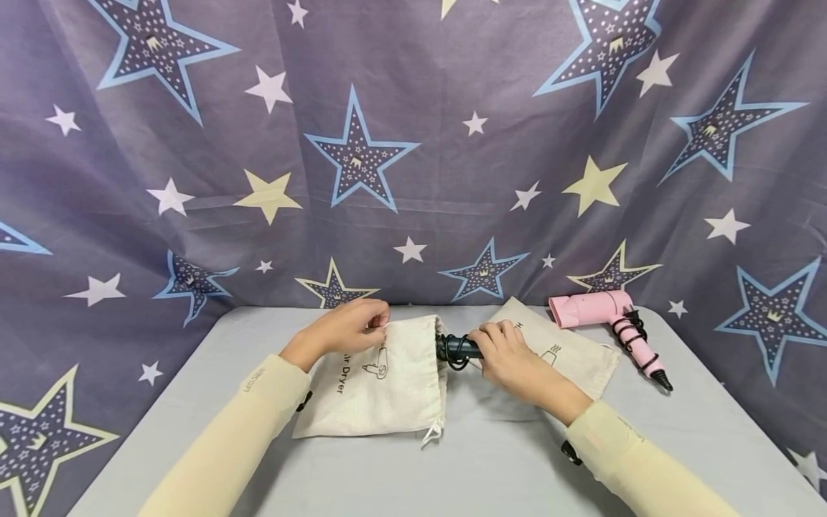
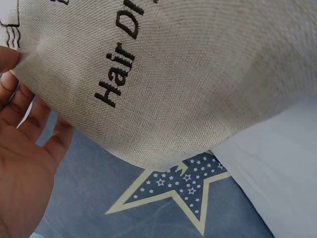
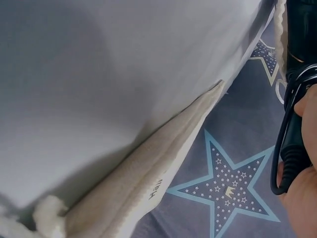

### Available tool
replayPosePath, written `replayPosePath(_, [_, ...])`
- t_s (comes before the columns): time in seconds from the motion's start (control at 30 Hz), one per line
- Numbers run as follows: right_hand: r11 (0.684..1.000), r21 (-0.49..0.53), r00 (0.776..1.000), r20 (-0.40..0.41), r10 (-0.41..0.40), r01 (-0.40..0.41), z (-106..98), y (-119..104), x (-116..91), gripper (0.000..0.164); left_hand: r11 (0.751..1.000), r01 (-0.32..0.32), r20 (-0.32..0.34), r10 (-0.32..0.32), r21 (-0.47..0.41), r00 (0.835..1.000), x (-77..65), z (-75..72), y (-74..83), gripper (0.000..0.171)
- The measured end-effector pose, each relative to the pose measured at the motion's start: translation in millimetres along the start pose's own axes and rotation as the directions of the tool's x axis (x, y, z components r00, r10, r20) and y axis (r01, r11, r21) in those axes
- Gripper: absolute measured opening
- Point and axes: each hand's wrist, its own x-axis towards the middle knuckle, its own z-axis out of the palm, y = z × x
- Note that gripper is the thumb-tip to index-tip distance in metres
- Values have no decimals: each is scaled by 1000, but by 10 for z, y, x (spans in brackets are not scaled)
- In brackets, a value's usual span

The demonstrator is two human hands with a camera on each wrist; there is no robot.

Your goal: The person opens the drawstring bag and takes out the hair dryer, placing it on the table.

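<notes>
A cream drawstring bag (image 1: 394, 409) printed "Hair Dryer" lies at the middle of the table, its mouth facing right. My left hand (image 1: 352, 327) pinches its far edge between thumb and fingers; the left wrist view shows the cloth (image 2: 163, 89) lifted by that grip. From the bag's mouth sticks a dark hair dryer's handle (image 1: 460, 347) with its black cord wound round it; the rest is hidden inside the bag. My right hand (image 1: 513, 362) grips the handle's outer end. Close up in the right wrist view, the fingers curl round the dark handle (image 3: 295, 131).
A second cream bag (image 1: 568, 352) lies flat behind the right hand. Beyond it, at the back right corner, is a pink hair dryer (image 1: 591, 309) with a black cord round its handle. A star-patterned curtain (image 1: 413, 215) hangs along the grey table's (image 1: 491, 474) back edge.
</notes>
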Motion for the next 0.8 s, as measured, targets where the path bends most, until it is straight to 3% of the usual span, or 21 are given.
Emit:
replayPosePath(0.27, [1000,2,1000,-21,11,-11,-24,34,-11,41,999,43,-34,-42,32,999,-131,-17,-58,17])
replayPosePath(0.47, [1000,7,1000,10,13,-13,-50,67,-75,44,995,62,-26,-60,78,998,-215,-14,-77,19])
replayPosePath(0.63, [1000,7,999,37,20,-20,-56,57,-70,43,989,23,-65,-13,148,998,-207,33,-58,13])
replayPosePath(0.8, [1000,-5,1000,24,14,-14,-47,31,-52,42,980,-63,-102,83,190,991,-132,60,1,15])
